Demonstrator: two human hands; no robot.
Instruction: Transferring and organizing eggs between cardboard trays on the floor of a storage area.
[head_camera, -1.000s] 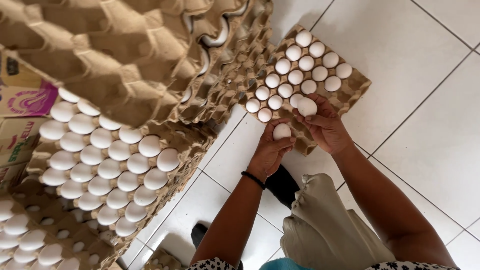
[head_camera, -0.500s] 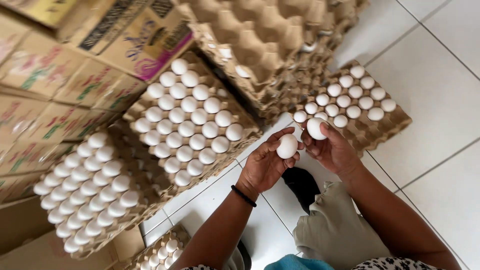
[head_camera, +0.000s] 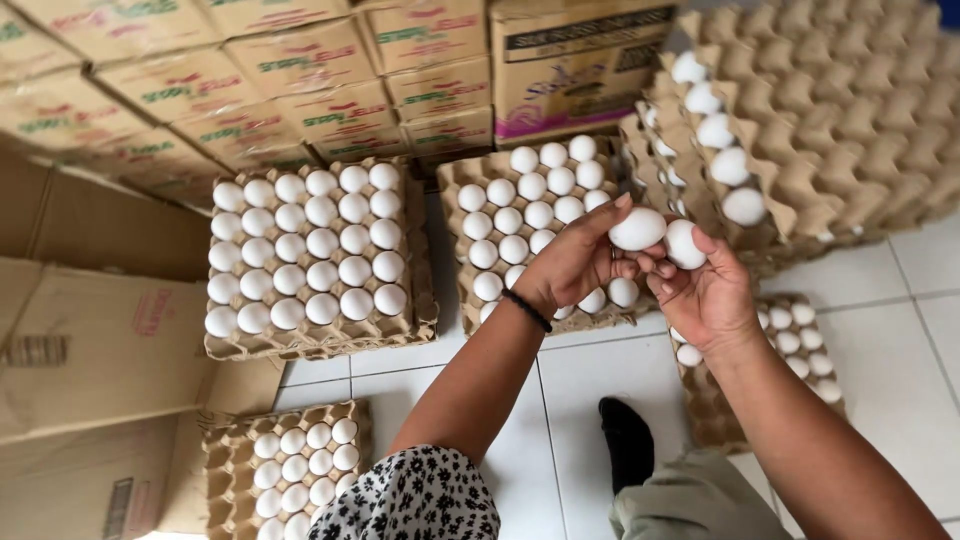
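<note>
My left hand holds a white egg at its fingertips. My right hand grips a second white egg, and the two eggs touch side by side. Both hands hover above a full cardboard tray of white eggs in the middle. A black band circles my left wrist. Below my right hand lies another egg tray on the floor, partly hidden by the arm.
A full egg tray sits at the left, another at the bottom left. A tall stack of empty cartons with several eggs stands at the right. Cardboard boxes line the back and left. White tiled floor; my dark shoe.
The view has swung left, from the right-hand floor tray to the two full trays and boxes. Both hands rose with their eggs and brought them together.
</note>
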